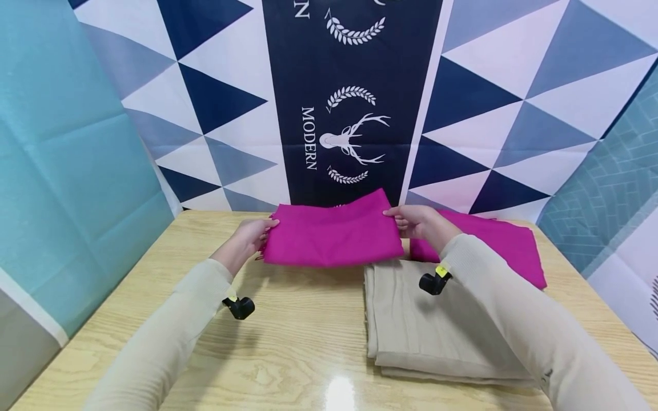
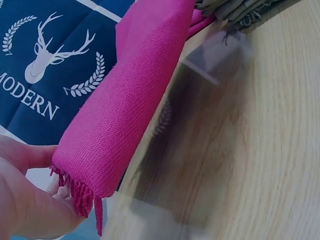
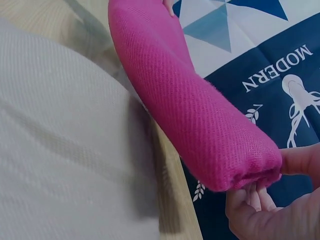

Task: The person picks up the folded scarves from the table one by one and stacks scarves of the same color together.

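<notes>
A folded magenta scarf with a fringed end hangs between both hands, lifted above the table. My left hand pinches its left end, thumb on top. In the left wrist view the fringe of the scarf dangles beside the left fingers. At the other end my right hand pinches the cloth between thumb and fingers. The right wrist view shows the folded edge of the scarf in that grip. Below the right forearm lies a folded beige cloth, partly hidden by the sleeve.
A second magenta cloth lies folded at the back right, behind the beige one. The wooden table ends at a patterned backdrop. A light blue sheet hangs along the left side.
</notes>
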Available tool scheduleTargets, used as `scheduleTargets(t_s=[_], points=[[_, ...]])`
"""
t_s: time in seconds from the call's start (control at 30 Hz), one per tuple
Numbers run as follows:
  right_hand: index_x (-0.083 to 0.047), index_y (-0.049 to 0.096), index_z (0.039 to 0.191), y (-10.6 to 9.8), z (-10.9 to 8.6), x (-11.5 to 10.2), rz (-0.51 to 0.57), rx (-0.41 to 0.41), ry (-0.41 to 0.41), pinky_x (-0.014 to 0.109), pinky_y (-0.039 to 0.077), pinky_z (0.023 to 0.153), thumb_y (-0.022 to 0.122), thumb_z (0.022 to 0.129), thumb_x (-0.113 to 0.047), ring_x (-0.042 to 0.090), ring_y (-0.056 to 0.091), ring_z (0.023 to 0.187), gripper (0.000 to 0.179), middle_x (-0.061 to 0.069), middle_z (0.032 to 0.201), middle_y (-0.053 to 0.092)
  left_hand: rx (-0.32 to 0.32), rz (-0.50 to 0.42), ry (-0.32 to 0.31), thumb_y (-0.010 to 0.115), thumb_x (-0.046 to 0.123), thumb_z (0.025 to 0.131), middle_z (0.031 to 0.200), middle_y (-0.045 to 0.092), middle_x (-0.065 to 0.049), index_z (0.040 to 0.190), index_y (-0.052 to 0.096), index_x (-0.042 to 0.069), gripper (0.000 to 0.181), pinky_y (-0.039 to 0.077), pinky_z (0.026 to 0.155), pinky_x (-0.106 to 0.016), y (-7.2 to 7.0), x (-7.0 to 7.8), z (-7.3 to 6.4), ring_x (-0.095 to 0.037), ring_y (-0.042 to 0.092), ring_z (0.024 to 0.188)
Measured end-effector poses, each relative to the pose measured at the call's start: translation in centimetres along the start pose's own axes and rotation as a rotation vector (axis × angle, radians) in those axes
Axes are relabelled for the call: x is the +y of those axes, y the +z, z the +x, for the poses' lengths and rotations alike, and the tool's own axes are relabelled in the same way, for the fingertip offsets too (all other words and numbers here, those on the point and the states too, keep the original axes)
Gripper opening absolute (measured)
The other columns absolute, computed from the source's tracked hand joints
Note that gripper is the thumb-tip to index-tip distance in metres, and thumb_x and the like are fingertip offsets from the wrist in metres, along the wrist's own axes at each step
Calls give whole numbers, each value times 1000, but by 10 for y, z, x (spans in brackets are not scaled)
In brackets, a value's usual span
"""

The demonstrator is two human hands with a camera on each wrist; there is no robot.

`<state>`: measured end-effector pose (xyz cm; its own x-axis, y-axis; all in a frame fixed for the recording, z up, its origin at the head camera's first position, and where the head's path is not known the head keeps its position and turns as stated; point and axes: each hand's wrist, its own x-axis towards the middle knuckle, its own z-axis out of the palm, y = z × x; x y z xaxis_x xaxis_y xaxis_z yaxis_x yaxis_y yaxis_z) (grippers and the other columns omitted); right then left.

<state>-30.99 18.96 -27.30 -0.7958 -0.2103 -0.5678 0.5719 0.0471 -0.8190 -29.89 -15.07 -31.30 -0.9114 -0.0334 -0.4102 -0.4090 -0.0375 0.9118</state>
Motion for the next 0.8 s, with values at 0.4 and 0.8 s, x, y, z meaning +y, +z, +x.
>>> scheduleTargets(t_s=[0.4, 0.8], points=[[-9, 39, 103, 2, -5, 5, -11, 8, -15, 19, 52, 72, 48, 98, -16, 6, 59, 72, 13, -4, 77, 60, -54, -13, 2, 53, 11, 96, 72, 56, 7, 99, 55, 8, 5, 45, 69, -18, -5, -3, -9, -5, 52, 70], [-9, 39, 105, 8, -15, 7, 31, -10, -11, 19, 52, 73, 49, 98, -17, 6, 59, 77, 14, -2, 87, 57, -68, -13, 0, 53, 12, 97, 71, 50, 7, 95, 53, 9, 4, 35, 62, -17, -12, -1, -18, -4, 36, 59]])
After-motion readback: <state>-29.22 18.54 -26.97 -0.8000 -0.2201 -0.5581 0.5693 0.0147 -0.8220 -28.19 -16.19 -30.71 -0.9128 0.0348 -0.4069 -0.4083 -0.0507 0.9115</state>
